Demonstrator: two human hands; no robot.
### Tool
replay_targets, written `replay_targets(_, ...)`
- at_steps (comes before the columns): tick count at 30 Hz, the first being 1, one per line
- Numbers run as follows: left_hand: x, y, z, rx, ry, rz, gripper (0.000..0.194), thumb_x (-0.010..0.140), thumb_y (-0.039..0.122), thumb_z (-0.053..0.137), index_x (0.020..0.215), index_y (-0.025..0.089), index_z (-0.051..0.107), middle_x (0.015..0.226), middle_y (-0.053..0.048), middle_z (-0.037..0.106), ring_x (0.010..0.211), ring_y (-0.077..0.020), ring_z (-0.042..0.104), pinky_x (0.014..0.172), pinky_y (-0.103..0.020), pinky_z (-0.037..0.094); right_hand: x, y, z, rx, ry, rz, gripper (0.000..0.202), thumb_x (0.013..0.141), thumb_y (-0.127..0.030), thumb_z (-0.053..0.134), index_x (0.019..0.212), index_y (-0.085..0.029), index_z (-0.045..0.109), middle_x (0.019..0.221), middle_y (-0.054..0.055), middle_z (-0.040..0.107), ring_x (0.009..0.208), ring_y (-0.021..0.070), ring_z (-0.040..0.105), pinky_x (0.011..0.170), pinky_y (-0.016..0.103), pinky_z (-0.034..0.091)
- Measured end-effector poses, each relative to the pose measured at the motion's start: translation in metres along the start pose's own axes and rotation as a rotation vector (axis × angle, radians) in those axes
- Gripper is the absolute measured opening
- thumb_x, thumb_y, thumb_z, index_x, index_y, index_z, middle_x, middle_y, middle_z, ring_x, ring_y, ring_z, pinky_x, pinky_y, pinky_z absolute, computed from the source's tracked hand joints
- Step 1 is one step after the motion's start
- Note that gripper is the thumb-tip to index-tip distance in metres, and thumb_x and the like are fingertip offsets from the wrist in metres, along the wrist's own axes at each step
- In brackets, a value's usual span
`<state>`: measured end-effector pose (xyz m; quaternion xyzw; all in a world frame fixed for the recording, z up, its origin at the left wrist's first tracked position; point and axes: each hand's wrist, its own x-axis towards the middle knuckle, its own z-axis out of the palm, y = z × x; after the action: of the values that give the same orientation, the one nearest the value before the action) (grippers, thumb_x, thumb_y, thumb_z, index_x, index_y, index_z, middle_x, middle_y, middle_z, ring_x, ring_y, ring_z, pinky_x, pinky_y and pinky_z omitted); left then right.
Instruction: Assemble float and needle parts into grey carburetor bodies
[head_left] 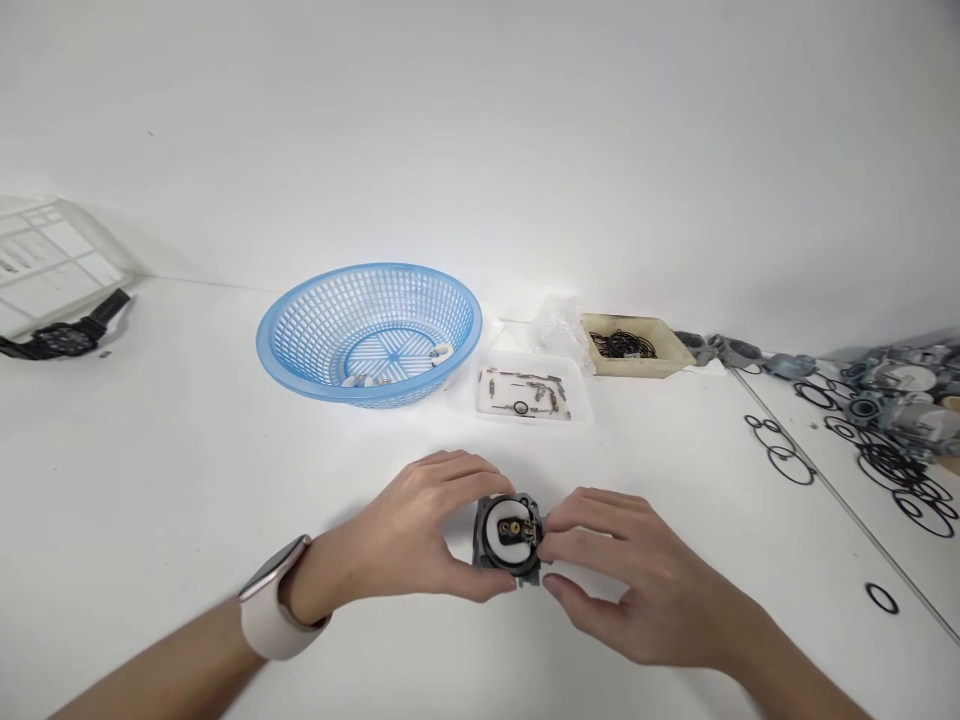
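Observation:
A grey metal part (508, 540) with a white C-shaped piece and a brass-coloured centre sits low in the middle of the view. My left hand (431, 530) grips it from the left, thumb at the near edge and fingers at the far edge. On its right side, the fingertips of my right hand (622, 570) touch the part near a small metal fitting; the thumb is just below them. Whether those fingertips pinch something small cannot be made out.
Behind stand a blue basket (281, 375) with white pieces, a small white tray (581, 395) of metal bits and a yellowish box (675, 350) of black rings. More rings (791, 465) and metal parts (911, 415) lie right. A black watch (66, 340) lies left.

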<state>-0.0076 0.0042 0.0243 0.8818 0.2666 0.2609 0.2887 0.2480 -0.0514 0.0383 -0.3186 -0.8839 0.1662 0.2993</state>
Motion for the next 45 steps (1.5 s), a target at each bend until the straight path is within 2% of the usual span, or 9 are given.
replay_targets(3,0.000,-0.001,0.000,0.018,0.003,0.007,0.048,0.071,0.033,0.090,0.114,0.024,0.069,0.112,-0.003,0.075,0.099,-0.0241,0.073,0.090,-0.037,0.057,-0.001,0.007,0.003,0.045,0.041,0.060,0.024,0.090,-0.015,0.073,0.112,-0.022,0.066,0.099,0.005,0.070,0.082,0.0179,0.065,0.070,0.031,0.054)
replay_targets(7,0.001,0.000,-0.001,0.017,-0.006,0.005,0.046,0.071,0.030,0.089,0.112,0.023,0.069,0.111,-0.003,0.076,0.096,-0.0236,0.073,0.089,-0.037,0.057,-0.003,0.013,0.007,0.114,0.002,0.153,0.047,0.086,-0.019,0.079,0.128,-0.025,0.060,0.122,0.008,0.067,0.110,0.0237,0.066,0.091,0.035,0.058)
replay_targets(10,0.001,0.001,-0.002,0.017,0.006,0.022,0.046,0.070,0.027,0.088,0.112,0.023,0.069,0.111,-0.003,0.076,0.097,-0.0236,0.073,0.088,-0.036,0.057,-0.003,0.014,0.009,0.163,-0.035,0.188,0.054,0.087,-0.015,0.076,0.135,-0.027,0.056,0.128,0.007,0.065,0.118,0.0231,0.064,0.100,0.035,0.057)
replay_targets(18,-0.001,-0.002,0.006,0.133,0.102,0.100,0.045,0.072,0.039,0.087,0.108,0.019,0.068,0.103,-0.006,0.076,0.092,-0.0255,0.073,0.084,-0.041,0.056,-0.002,0.013,0.012,0.178,0.006,0.184,0.057,0.087,-0.013,0.073,0.137,-0.030,0.054,0.123,0.005,0.068,0.113,0.0222,0.065,0.097,0.034,0.057)
replay_targets(26,0.001,-0.001,0.009,0.113,0.087,0.087,0.046,0.071,0.032,0.085,0.111,0.021,0.066,0.096,-0.002,0.075,0.086,-0.0229,0.071,0.080,-0.039,0.055,-0.001,0.015,0.014,0.178,0.008,0.203,0.058,0.087,-0.015,0.076,0.138,-0.030,0.054,0.121,0.004,0.070,0.110,0.0218,0.066,0.094,0.033,0.058)
replay_targets(32,0.001,-0.001,0.008,0.109,0.083,0.078,0.045,0.073,0.031,0.084,0.113,0.022,0.065,0.097,-0.003,0.076,0.087,-0.0244,0.071,0.082,-0.040,0.055,0.000,0.015,0.013,0.170,0.030,0.133,0.055,0.087,-0.017,0.078,0.136,-0.027,0.057,0.118,0.006,0.071,0.106,0.0230,0.065,0.092,0.036,0.058)
replay_targets(36,0.000,0.001,0.008,0.106,0.089,0.082,0.046,0.071,0.031,0.083,0.113,0.022,0.066,0.097,-0.003,0.076,0.087,-0.0251,0.071,0.082,-0.040,0.056,0.001,0.016,0.012,0.189,0.066,0.090,0.055,0.084,-0.012,0.076,0.134,-0.026,0.059,0.112,0.005,0.071,0.099,0.0224,0.065,0.088,0.037,0.058)
replay_targets(40,0.000,0.003,0.006,0.081,0.068,0.058,0.045,0.071,0.025,0.080,0.114,0.023,0.066,0.095,-0.003,0.075,0.086,-0.0241,0.070,0.081,-0.039,0.056,0.000,0.018,0.010,0.224,0.071,0.108,0.059,0.082,-0.006,0.071,0.136,-0.027,0.058,0.112,0.005,0.070,0.100,0.0217,0.064,0.088,0.036,0.058)
replay_targets(45,0.000,0.006,0.006,0.065,0.070,0.066,0.048,0.072,0.021,0.078,0.118,0.023,0.064,0.100,-0.002,0.076,0.088,-0.0237,0.071,0.084,-0.039,0.056,0.002,0.016,0.010,0.199,0.088,0.092,0.053,0.083,-0.005,0.068,0.132,-0.025,0.060,0.109,0.005,0.071,0.098,0.0210,0.065,0.087,0.036,0.059)
